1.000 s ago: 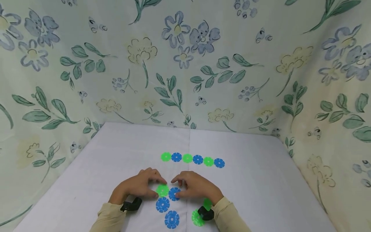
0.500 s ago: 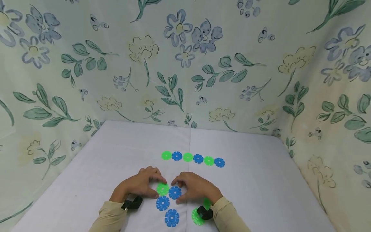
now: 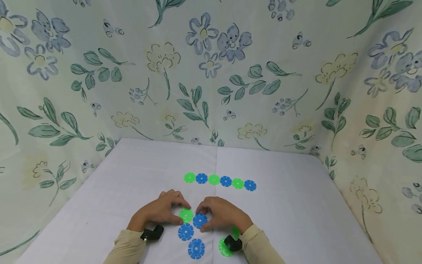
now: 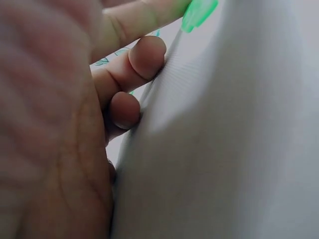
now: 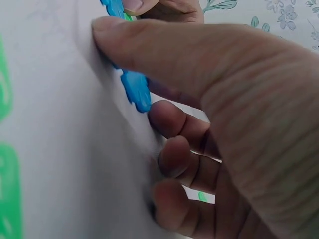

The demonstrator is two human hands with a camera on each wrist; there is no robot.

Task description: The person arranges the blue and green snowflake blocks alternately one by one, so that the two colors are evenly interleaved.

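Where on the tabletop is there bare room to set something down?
The tabletop looks bare right of the right hand, left of the left hand, and between the disc row and floral curtain. It is crowded between and below the hands in the head view, where three green discs and three blue discs lie.

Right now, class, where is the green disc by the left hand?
In the head view, the green disc sits low, left of centre, between the thumb and index finger of the left hand, beside the blue disc at the right hand.
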